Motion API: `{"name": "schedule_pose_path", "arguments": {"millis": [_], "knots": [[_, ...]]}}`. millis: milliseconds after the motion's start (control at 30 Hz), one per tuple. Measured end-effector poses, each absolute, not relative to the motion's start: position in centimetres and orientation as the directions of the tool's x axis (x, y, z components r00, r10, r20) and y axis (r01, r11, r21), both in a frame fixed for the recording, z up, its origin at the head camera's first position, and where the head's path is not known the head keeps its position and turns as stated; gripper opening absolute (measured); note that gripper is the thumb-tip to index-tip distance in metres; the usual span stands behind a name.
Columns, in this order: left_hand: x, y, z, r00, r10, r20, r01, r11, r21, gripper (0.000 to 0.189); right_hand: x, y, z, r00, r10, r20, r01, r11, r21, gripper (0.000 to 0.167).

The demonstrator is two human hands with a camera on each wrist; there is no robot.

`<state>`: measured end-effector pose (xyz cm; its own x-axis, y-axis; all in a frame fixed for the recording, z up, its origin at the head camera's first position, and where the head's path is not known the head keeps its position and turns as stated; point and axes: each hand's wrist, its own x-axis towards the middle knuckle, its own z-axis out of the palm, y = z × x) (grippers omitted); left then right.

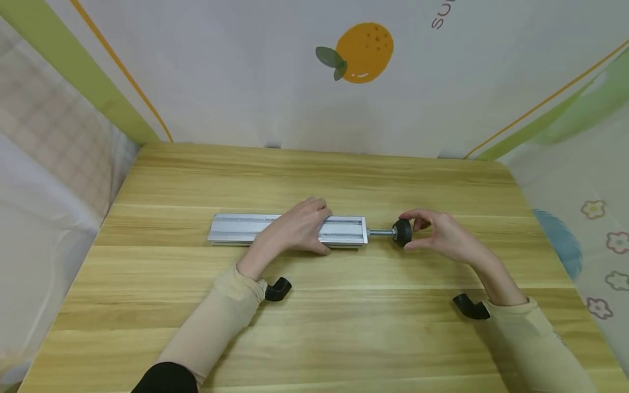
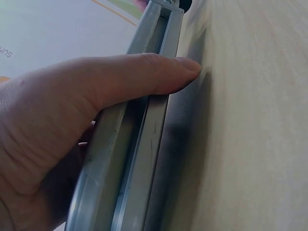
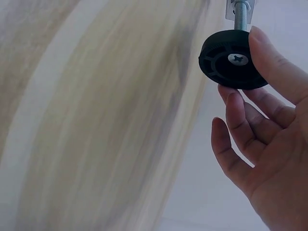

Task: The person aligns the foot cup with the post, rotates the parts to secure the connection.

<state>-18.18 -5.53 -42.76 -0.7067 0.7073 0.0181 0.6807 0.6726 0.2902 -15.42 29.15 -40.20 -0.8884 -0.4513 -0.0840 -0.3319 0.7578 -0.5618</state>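
Observation:
A slotted aluminium profile point(image 1: 341, 229) lies lengthwise on the wooden table. My left hand point(image 1: 297, 225) grips it across the top, and in the left wrist view the thumb point(image 2: 159, 74) comes down over the near slotted side. From the profile's right end sticks out a threaded rod point(image 1: 380, 232) that carries a round black levelling foot point(image 1: 402, 233). My right hand point(image 1: 444, 234) pinches the rim of that foot between thumb and fingers. Up close in the right wrist view, the foot point(image 3: 216, 65) shows a ribbed underside with a cross-head screw at its centre.
Wood-grain table point(image 1: 344, 338) spreads around the profile on all sides. Behind it hangs a white curtain point(image 1: 236, 82) with a printed orange fruit. Black wrist mounts point(image 1: 278, 290) stick out from both sleeves, low over the table.

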Motion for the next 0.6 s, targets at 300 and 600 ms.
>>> {"name": "schedule_pose_path", "arguments": {"millis": [300,600], "knots": [[-18.27,-5.38,-42.78,-0.713,0.702,-0.012,0.668,0.684,0.294,0.079,-15.73,29.17,-40.81,-0.891,-0.445,-0.090,-0.332,0.773,-0.540,0.061],[-18.23,-5.17,-42.93,-0.704,0.711,0.007,0.680,0.670,0.297,0.076,-15.81,29.41,-41.20,-0.886,-0.452,-0.100,-0.329,0.767,-0.551,0.062]]}}
